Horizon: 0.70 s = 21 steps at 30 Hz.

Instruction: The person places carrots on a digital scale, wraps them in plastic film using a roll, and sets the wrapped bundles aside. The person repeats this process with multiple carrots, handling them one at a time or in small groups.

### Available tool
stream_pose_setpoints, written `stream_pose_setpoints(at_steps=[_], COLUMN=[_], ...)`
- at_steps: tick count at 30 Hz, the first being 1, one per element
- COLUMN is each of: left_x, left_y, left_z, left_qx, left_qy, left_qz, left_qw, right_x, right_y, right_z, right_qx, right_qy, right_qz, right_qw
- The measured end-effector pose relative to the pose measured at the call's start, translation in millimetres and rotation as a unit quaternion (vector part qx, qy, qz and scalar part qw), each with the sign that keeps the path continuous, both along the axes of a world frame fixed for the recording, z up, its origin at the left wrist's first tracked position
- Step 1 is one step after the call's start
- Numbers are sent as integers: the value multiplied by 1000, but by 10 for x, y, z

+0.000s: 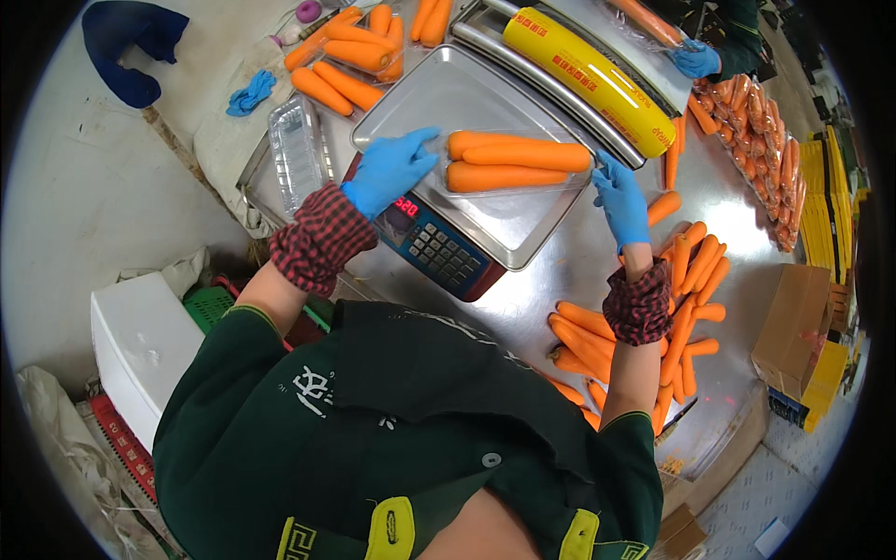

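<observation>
Three carrots (518,162) lie side by side in a clear plastic tray (490,192) over the steel pan (434,87) of a digital scale. My left hand (388,171), in a blue glove, is by the tray's left end with thumb and fingers apart. At the right end, the gloved fingers of my right hand (621,199) close on the tray's edge. The scale's keypad (444,255) and lit red display (406,206) face me, just below my left hand. Whether the tray rests fully on the pan cannot be told.
A yellow cling-film roll (591,80) sits on a wrapping machine behind the scale. Loose carrots (682,308) are heaped at right, near bagged carrots (759,150). Empty trays (297,150) stand at left. Across the table is another person's gloved hand (696,59).
</observation>
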State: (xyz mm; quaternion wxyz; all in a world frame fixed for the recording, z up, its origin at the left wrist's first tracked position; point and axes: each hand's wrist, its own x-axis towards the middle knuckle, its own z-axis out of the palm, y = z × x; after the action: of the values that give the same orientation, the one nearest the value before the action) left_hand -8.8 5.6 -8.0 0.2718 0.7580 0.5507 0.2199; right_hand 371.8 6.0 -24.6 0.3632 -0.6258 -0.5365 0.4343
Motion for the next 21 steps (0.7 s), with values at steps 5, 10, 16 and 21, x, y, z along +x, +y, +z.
stream_pose_setpoints(at_steps=[5,10,16,21], left_x=[157,211,204,332], left_y=[103,295,619,1000], left_z=[-51,-56,22,291], left_qx=[-190,-245,-279,-319], left_qy=[-132,-255,-293,-316], left_qz=[51,80,74,41], left_qw=[972,932,911,893], right_x=[-30,-172,-215,15], right_y=[139,170,171,408], right_z=[79,220,167,14], right_qx=[-12,32,36,15], right_qy=[-287,-353,-268,-26], right_qz=[62,80,46,-7], right_qw=[956,932,962,1000])
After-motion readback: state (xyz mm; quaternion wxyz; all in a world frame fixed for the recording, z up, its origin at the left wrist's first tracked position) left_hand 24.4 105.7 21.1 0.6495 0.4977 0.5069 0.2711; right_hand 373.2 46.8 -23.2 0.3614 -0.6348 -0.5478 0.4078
